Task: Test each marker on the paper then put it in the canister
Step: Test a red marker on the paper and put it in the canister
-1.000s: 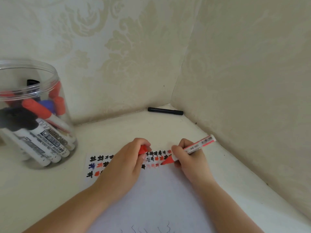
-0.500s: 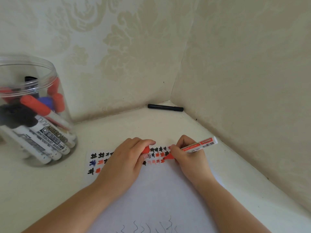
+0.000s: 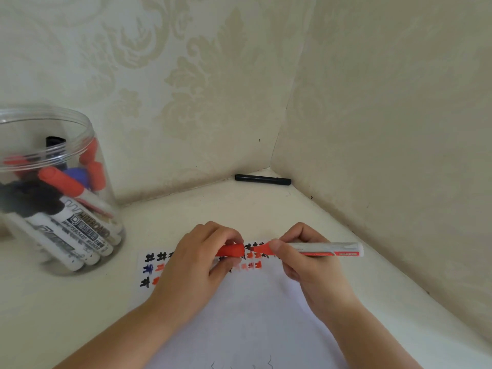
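My right hand (image 3: 314, 262) grips the red whiteboard marker (image 3: 319, 249) around its front end, barrel lying level and pointing right, red tip end aimed left, held just above the paper (image 3: 255, 323). My left hand (image 3: 197, 265) pinches the red cap (image 3: 231, 250) between thumb and fingers, open end facing the marker tip; cap and tip are lined up, close but apart. Under both hands the paper lies flat on the desk (image 3: 266, 206), its top edge covered with rows of small black, red and blue test marks (image 3: 153, 267). The clear plastic canister (image 3: 53, 187) stands at far left on the desk, well apart from the hands, holding several capped markers in red, black and blue. One black pen (image 3: 262, 179) lies in the far corner against the wallpapered wall (image 3: 186, 75).
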Demonstrator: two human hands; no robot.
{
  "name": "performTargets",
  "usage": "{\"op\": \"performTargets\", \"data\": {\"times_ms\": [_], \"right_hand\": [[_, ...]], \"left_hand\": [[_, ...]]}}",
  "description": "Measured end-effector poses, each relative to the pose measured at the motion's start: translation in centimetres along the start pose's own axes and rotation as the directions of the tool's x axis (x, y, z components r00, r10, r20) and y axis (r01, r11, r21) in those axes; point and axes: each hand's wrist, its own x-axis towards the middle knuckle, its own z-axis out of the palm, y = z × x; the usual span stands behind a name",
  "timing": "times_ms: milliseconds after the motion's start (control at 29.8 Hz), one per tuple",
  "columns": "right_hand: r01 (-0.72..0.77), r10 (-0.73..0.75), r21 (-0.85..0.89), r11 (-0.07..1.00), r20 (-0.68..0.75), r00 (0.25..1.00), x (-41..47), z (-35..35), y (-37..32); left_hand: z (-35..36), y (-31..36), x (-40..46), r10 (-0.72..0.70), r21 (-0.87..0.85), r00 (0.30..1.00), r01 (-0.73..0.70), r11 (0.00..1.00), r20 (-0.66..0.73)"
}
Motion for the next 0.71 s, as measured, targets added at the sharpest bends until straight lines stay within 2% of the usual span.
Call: {"op": "performTargets", "data": {"times_ms": [134, 336, 437, 638, 705], "right_hand": [[0.014, -0.015, 0.033, 0.999, 0.041, 0.999, -0.2, 0.2, 0.1], [0.003, 0.014, -0.102, 0.995, 0.162, 0.987, -0.6, 0.7, 0.7], [-0.032, 0.032, -0.003, 0.999, 0.205, 0.978, -0.5, 0.6, 0.5], [-0.083, 0.074, 0.070, 0.994, 0.122, 0.990, -0.6, 0.9, 0.1], [-0.111, 0.100, 0.138, 0.984, 0.085, 0.991, -0.9, 1.4, 0.1]], "left_hand": [[0.0, 0.0, 0.1, 0.015, -0.002, 1.000, -0.015, 1.000, -0.024], [0.0, 0.5, -0.1, 0.103, -0.047, 0.994, -0.102, 0.994, 0.028], [0.2, 0.2, -0.2, 0.089, -0.035, 0.996, -0.088, 0.996, 0.021], [-0.2, 1.3, -0.5, 0.134, 0.194, 0.988, -0.148, 0.970, 0.083], [-0.4, 1.7, -0.6, 0.127, 0.213, 0.987, -0.146, 0.966, 0.103]]}}
